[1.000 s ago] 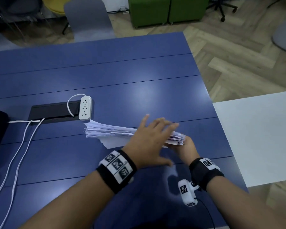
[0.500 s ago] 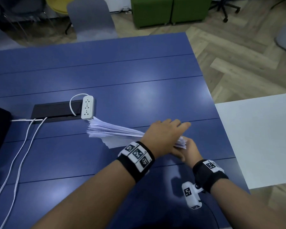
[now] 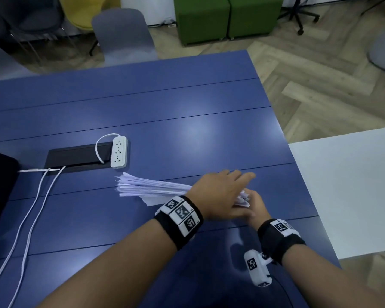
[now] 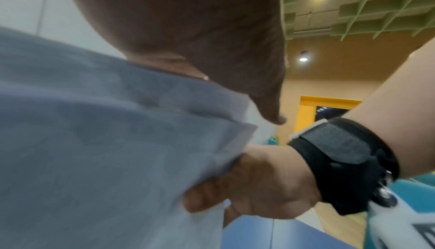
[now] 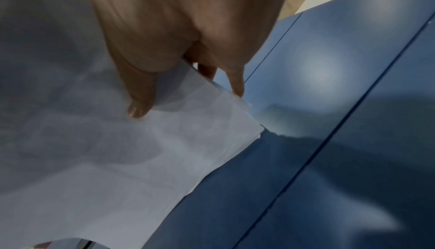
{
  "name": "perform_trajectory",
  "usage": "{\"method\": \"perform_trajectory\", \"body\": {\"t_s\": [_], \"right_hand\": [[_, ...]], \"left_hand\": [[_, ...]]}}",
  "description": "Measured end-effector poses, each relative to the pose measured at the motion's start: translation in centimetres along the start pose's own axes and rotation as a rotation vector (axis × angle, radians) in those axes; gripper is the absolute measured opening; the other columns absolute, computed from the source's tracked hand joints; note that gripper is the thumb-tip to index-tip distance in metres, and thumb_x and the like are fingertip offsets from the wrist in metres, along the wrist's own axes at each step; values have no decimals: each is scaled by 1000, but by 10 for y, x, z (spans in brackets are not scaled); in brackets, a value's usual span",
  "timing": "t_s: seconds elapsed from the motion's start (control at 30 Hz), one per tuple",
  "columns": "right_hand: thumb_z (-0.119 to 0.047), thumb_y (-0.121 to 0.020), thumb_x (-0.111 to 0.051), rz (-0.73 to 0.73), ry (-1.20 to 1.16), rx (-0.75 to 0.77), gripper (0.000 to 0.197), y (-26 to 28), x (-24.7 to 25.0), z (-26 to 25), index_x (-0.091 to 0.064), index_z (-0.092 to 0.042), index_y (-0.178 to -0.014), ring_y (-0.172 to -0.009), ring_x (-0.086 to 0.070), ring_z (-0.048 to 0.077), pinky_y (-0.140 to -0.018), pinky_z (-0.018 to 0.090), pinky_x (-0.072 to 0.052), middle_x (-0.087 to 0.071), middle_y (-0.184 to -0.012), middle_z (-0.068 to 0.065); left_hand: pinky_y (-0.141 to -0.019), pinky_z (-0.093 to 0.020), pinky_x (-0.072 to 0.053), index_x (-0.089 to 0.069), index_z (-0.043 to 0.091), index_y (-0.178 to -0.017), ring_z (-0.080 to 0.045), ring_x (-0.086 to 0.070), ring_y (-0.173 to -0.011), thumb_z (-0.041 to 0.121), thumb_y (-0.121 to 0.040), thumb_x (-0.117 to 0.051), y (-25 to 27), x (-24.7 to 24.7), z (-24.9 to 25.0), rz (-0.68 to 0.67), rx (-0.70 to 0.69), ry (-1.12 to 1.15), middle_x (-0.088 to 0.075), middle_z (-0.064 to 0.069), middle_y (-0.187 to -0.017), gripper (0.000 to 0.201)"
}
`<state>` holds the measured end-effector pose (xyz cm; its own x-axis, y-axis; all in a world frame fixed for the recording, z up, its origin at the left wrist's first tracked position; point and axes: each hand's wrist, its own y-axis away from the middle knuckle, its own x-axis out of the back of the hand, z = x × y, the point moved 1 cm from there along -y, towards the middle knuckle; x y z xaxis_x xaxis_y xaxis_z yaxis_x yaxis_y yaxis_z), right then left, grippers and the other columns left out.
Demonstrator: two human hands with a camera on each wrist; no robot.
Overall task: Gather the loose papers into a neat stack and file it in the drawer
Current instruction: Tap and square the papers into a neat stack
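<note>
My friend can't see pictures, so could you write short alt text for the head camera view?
Two hands hold a thick, uneven stack of white papers above a blue table: the left hand lies across its top with straight fingers, the right hand grips its near end. A white power strip and white cables lie further left.

Landmark = power strip [image 3: 119,151], lying on the table [image 3: 187,130]. Cable hatch [image 3: 78,156] directly left of it, touching. Cables [image 3: 27,218] run from the hatch toward the near-left table edge. Paper stack [image 3: 151,187] just in front of the strip and to its right, on edge on the table. Left hand [image 3: 220,196] flat against the stack's right end; right hand [image 3: 257,207] under that end, further right. Side table [image 3: 353,185] far right of the strip. Chair [image 3: 122,34] behind the strip, beyond the table's far edge.
</note>
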<state>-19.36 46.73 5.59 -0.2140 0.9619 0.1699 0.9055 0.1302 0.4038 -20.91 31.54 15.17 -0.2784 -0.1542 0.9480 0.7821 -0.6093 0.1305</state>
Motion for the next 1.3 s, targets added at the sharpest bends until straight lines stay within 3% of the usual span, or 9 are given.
{"method": "perform_trajectory", "body": {"t_s": [0.1,0.23,0.5,0.6,0.8,0.9,1.0,1.13,1.3], "right_hand": [[-1,-73,-71,-24,-24,-5,28,4,-5,-1,-71,-29,-76,-69,-64,2,-68,24,-53,-71,-70,-9],[13,-95,-57,22,-58,-137,53,-5,-15,-3,-49,-29,-63,-66,-54,7,-55,8,-40,-51,-64,-12],[16,-91,-66,7,-57,-12,51,2,-5,2,-70,-29,-68,-59,-58,-2,-63,25,-50,-66,-64,-14],[3,-87,-79,34,19,46,30,-4,-6,11,-73,-21,-71,-64,-60,-5,-69,27,-49,-70,-65,-16],[-13,-85,-86,31,-25,143,7,-2,-13,-9,-79,-11,-86,-75,-60,7,-75,32,-50,-72,-76,-3],[-24,-79,-92,19,75,206,34,-1,9,-46,-62,-9,-68,-63,-44,7,-60,25,-35,-49,-64,-9],[-23,-74,-94,-93,8,160,26,7,42,-83,-75,-10,-87,-73,-64,8,-72,23,-50,-74,-82,-8],[-38,-60,-99,-276,-416,78,64,24,45,-107,-76,-7,-111,-102,-75,23,-86,31,-61,-78,-117,13],[-10,-89,-73,-417,-483,-33,37,45,11,-120,-72,-7,-126,-116,-72,29,-96,35,-60,-73,-130,14]], "left_hand": [[-78,-41,-57,-36,29,-155,-22,-65,-107,82,-69,-73,8,2,-20,35,33,-79,-64,6,-125,108],[-63,-35,-40,-49,26,-123,-25,-71,-93,69,-74,-76,-1,1,-16,-129,63,-182,-67,5,-106,71],[-83,-38,-54,-52,33,-136,-20,-70,-108,89,-79,-56,-13,14,-3,-186,52,33,-70,11,-126,80],[-85,-36,-55,-50,39,-134,-14,-68,-109,86,-62,-76,14,19,-39,-309,101,8,-70,16,-126,90],[-75,-33,-49,-74,30,-111,-29,-69,-104,36,-102,-62,31,45,-82,-334,264,-229,-74,0,-109,16],[-66,-32,-40,-73,28,-85,-14,-61,-74,44,-99,-70,57,69,-95,-208,357,-5,-71,8,-80,21],[-61,-34,-48,-70,18,-74,-8,-62,-57,45,-88,-85,98,96,-110,23,514,473,-68,11,-63,34],[-103,-42,-59,-75,17,-122,-23,-77,-114,16,-81,-85,130,97,-102,292,585,1194,-82,-2,-119,42],[-103,-42,-60,-66,8,-138,-29,-73,-122,5,-94,-69,135,72,-86,510,673,1611,-75,-11,-133,44]]}}
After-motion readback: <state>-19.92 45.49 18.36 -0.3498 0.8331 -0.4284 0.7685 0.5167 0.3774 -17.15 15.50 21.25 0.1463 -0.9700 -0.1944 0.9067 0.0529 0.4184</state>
